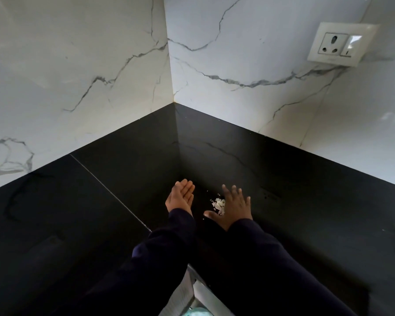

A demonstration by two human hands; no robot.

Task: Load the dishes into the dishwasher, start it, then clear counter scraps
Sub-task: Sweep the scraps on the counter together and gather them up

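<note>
Looks like the last step, clearing scraps; dishwasher not in view. Small pile of pale scraps (219, 204) sits on the black bench (78, 213) near the corner, touching the right hand (234, 207), which lies flat, fingers spread, holding nothing. Left hand (181, 197) is cupped palm-up just left, empty, fingers straight. Next, prob.: sweep pile left into the cupped palm w/o scattering. Pile's an irregular clump, long axis roughly near-far, no clear pointing direction.
</note>
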